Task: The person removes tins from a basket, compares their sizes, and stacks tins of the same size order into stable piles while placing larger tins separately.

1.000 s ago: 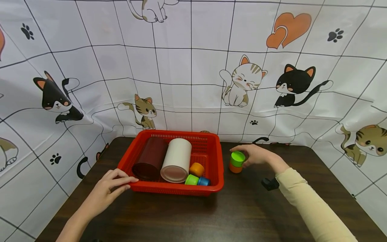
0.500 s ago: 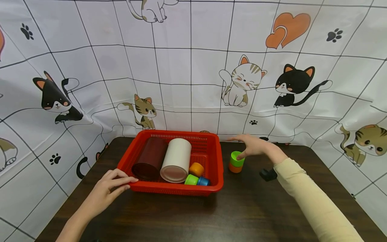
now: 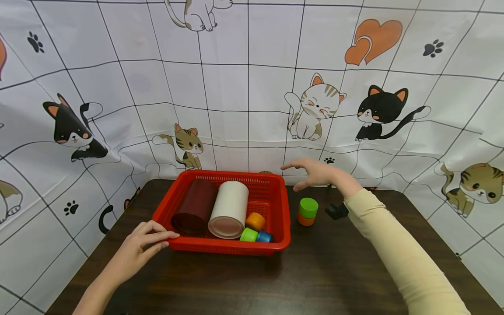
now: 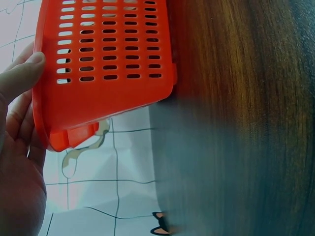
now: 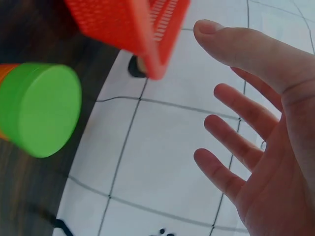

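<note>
While your left hand (image 3: 143, 241) pinches the red slotted plastic basket (image 3: 220, 245), probably to steady it, your right hand (image 3: 315, 172) hovers empty, fingers loosely spread, near the green-over-orange plastic cylinder stack (image 3: 308, 208) standing just outside.

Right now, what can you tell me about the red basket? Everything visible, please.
The red basket is rectangular and open-topped, apparently plastic, with slotted walls and a smooth rim. It stands upright on the dark table, in front of the patterned backdrop. The left hand pinches its rim at the front-left corner. Inside lie a dark brown cylinder, a white cylinder and small orange, green and blue pieces.
</note>
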`<control>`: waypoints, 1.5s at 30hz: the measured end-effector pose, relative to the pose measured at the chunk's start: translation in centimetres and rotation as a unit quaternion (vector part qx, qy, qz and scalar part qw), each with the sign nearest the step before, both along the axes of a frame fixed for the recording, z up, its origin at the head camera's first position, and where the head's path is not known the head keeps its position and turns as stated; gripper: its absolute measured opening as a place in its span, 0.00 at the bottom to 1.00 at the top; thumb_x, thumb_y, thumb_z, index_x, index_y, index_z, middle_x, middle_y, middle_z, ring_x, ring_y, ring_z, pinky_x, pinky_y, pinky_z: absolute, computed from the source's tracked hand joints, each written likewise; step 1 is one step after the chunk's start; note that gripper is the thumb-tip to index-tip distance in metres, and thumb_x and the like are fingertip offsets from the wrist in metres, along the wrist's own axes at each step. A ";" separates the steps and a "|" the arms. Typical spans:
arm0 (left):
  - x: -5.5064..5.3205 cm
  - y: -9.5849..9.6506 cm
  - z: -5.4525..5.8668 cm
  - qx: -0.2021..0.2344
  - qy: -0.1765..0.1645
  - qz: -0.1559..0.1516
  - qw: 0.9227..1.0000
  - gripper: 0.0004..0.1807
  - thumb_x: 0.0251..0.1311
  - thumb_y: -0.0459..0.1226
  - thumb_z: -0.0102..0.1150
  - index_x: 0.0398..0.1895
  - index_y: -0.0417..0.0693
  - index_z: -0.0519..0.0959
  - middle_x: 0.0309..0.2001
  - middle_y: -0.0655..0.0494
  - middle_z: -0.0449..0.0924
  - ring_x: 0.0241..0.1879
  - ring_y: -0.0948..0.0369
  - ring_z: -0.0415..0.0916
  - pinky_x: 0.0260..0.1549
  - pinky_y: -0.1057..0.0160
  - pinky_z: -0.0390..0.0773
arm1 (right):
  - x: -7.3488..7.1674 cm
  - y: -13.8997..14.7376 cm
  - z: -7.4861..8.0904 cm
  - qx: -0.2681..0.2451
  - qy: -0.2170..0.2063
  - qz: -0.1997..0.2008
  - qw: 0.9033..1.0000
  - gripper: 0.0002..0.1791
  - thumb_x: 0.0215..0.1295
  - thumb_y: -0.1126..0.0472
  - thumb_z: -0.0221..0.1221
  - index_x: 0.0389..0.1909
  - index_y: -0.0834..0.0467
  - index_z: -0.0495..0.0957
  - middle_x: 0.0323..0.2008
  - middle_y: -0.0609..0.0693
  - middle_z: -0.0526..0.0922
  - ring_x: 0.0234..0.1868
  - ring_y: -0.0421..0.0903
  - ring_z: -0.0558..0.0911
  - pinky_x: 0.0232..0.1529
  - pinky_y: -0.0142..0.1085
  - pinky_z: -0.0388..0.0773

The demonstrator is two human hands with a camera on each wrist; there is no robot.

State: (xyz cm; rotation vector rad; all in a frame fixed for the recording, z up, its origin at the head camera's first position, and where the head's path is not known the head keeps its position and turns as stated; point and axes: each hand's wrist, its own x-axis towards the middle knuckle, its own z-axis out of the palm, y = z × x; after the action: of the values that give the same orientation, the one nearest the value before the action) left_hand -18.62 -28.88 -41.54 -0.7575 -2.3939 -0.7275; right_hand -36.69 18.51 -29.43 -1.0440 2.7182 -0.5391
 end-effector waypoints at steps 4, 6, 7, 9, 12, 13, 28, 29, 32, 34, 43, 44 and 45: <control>0.0 0.0 0.1 0.002 -0.003 -0.002 1.000 0.26 0.45 0.25 0.72 0.45 0.63 0.86 0.40 0.71 0.75 0.44 0.74 0.63 0.38 0.75 0.64 | -0.2 -1.6 0.8 0.007 0.009 0.000 1.000 0.36 0.58 0.58 0.70 0.69 0.49 0.70 0.71 0.53 0.68 0.71 0.60 0.67 0.68 0.59 0.64; 0.0 0.0 0.1 0.002 -0.003 -0.002 1.000 0.26 0.46 0.25 0.72 0.45 0.63 0.86 0.40 0.71 0.75 0.44 0.74 0.62 0.37 0.74 0.64 | -0.3 -2.3 1.0 0.008 0.007 0.000 1.000 0.35 0.59 0.59 0.69 0.68 0.49 0.70 0.71 0.52 0.69 0.71 0.59 0.67 0.68 0.58 0.64; 0.0 0.0 0.1 0.002 -0.003 -0.003 1.000 0.26 0.46 0.25 0.72 0.45 0.63 0.86 0.39 0.71 0.75 0.44 0.74 0.62 0.37 0.74 0.64 | -0.3 -2.7 1.1 0.009 0.006 -0.001 1.000 0.35 0.59 0.58 0.69 0.68 0.48 0.71 0.71 0.51 0.69 0.71 0.59 0.67 0.68 0.58 0.65; 0.0 0.0 0.1 0.001 -0.004 -0.001 1.000 0.26 0.45 0.25 0.72 0.45 0.63 0.86 0.39 0.71 0.75 0.44 0.74 0.62 0.37 0.74 0.64 | -0.3 -3.4 1.1 0.014 0.008 0.002 1.000 0.34 0.59 0.58 0.69 0.67 0.49 0.71 0.71 0.51 0.69 0.70 0.58 0.67 0.68 0.57 0.66; 0.0 0.0 0.1 0.000 -0.006 0.001 1.000 0.26 0.45 0.25 0.72 0.45 0.64 0.86 0.39 0.71 0.75 0.44 0.74 0.62 0.37 0.74 0.64 | -0.2 -4.5 1.2 0.027 0.012 0.003 1.000 0.32 0.59 0.56 0.68 0.66 0.48 0.73 0.69 0.51 0.71 0.69 0.57 0.69 0.67 0.56 0.67; 0.0 0.0 0.1 0.000 -0.006 0.001 1.000 0.26 0.45 0.25 0.72 0.45 0.64 0.86 0.39 0.71 0.75 0.44 0.74 0.62 0.37 0.74 0.64 | -0.2 -4.9 1.2 0.031 0.013 0.004 0.999 0.31 0.59 0.56 0.68 0.66 0.48 0.73 0.68 0.50 0.72 0.68 0.57 0.70 0.67 0.56 0.68; -0.1 -0.1 0.2 0.007 -0.006 -0.009 1.000 0.25 0.47 0.25 0.71 0.46 0.62 0.87 0.40 0.70 0.75 0.43 0.74 0.62 0.37 0.73 0.63 | 0.4 -9.7 -2.0 0.059 -0.025 0.041 0.997 0.25 0.61 0.59 0.68 0.60 0.51 0.78 0.67 0.51 0.73 0.70 0.54 0.69 0.69 0.51 0.67; -0.1 0.0 0.2 0.008 -0.007 -0.009 1.000 0.25 0.47 0.25 0.71 0.46 0.62 0.87 0.40 0.70 0.75 0.43 0.74 0.62 0.37 0.73 0.63 | 0.5 -9.9 -2.3 0.058 -0.026 0.040 0.997 0.25 0.61 0.59 0.68 0.59 0.50 0.78 0.66 0.51 0.74 0.69 0.54 0.69 0.68 0.51 0.68; 0.0 0.0 0.1 0.007 -0.009 -0.005 1.000 0.25 0.46 0.25 0.72 0.45 0.63 0.87 0.40 0.71 0.75 0.43 0.74 0.62 0.37 0.73 0.64 | 0.8 -10.1 -3.1 0.049 -0.039 0.036 0.997 0.23 0.60 0.59 0.68 0.58 0.49 0.79 0.65 0.50 0.75 0.69 0.54 0.70 0.67 0.51 0.69; 0.1 -0.1 0.1 0.008 -0.009 -0.004 1.000 0.25 0.46 0.25 0.72 0.45 0.63 0.87 0.40 0.71 0.75 0.44 0.74 0.62 0.37 0.74 0.64 | 0.9 -10.1 -3.5 0.043 -0.045 0.034 0.997 0.23 0.60 0.59 0.69 0.58 0.49 0.79 0.64 0.49 0.75 0.68 0.54 0.71 0.66 0.50 0.71; 0.1 -0.1 0.0 0.008 -0.004 -0.006 1.000 0.25 0.46 0.25 0.72 0.46 0.62 0.87 0.40 0.70 0.75 0.44 0.74 0.62 0.37 0.74 0.64 | 1.3 -10.6 -4.6 0.049 -0.078 0.040 0.995 0.24 0.59 0.61 0.69 0.57 0.50 0.79 0.61 0.48 0.78 0.64 0.50 0.72 0.62 0.47 0.74; 0.1 -0.1 0.0 0.008 -0.005 -0.004 1.000 0.25 0.46 0.25 0.72 0.45 0.62 0.87 0.40 0.71 0.75 0.44 0.74 0.62 0.37 0.74 0.64 | 1.3 -10.7 -4.7 0.053 -0.082 0.039 0.994 0.23 0.58 0.61 0.69 0.56 0.50 0.79 0.61 0.48 0.77 0.64 0.50 0.72 0.62 0.48 0.74; 0.1 -0.1 0.0 0.007 -0.007 -0.003 1.000 0.25 0.46 0.26 0.72 0.45 0.63 0.87 0.40 0.71 0.75 0.44 0.74 0.62 0.37 0.74 0.64 | 1.4 -10.7 -4.7 0.060 -0.085 0.036 0.994 0.23 0.58 0.62 0.69 0.56 0.49 0.80 0.62 0.48 0.77 0.65 0.51 0.71 0.62 0.48 0.74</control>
State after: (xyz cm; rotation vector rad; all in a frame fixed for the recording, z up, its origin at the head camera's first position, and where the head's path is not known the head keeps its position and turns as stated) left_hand -18.52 -28.96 -41.53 -0.7566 -2.3973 -0.7521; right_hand -35.32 7.77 -34.11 -1.0135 2.5205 -0.4266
